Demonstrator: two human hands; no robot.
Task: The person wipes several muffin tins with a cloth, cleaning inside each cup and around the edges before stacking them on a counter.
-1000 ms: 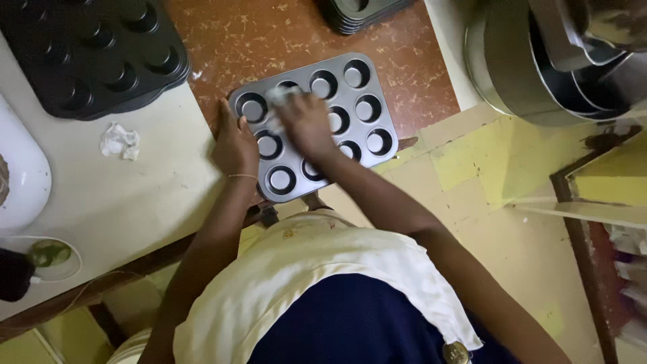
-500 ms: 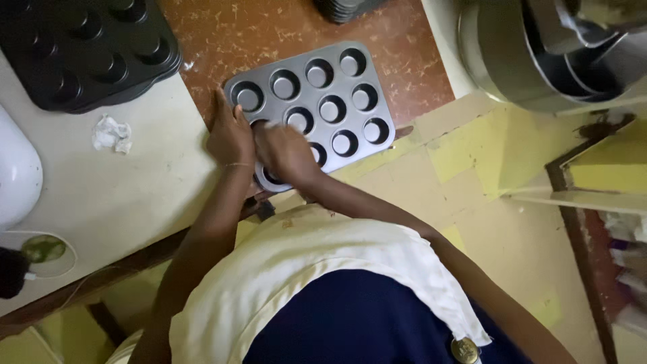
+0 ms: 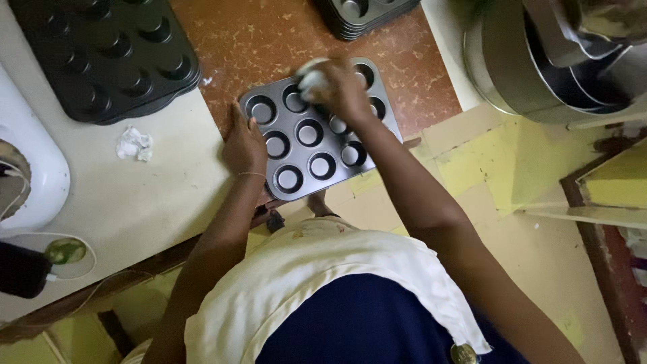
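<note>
A: Setting: kitchen counter seen from above, pale worktop (image 3: 155,202) on the left, brown speckled top (image 3: 269,47) in the middle, yellow floor (image 3: 485,168) at right. What's far left?

B: White appliance (image 3: 27,168) at the left edge, a cable and small dark block (image 3: 20,269) below it. Above, a big dark muffin tray (image 3: 108,54), cups empty. A crumpled scrap of white paper (image 3: 135,143) lies on the pale top, apart from both trays.

A: Hands?

B: Left hand (image 3: 244,145) lies flat, fingers extended, pressed on the left rim of the small muffin tray (image 3: 317,145); not gripping, just steadying. Thin bracelet at the wrist.

A: Tray position?

B: 12-cup dark tray, sits tilted on the brown top, its near corner reaching the counter's front edge. Cups look empty.

A: Right hand?

B: Right hand (image 3: 344,87) is closed round a white wad (image 3: 311,77), cloth or paper, can't tell which. The wad is pressed at a cup in the tray's far row.

A: Further right?

B: A stack of dark tins (image 3: 367,17) at the top edge, then nested metal pans (image 3: 539,67) upper right. White apron and dark blue clothing at the bottom.
</note>
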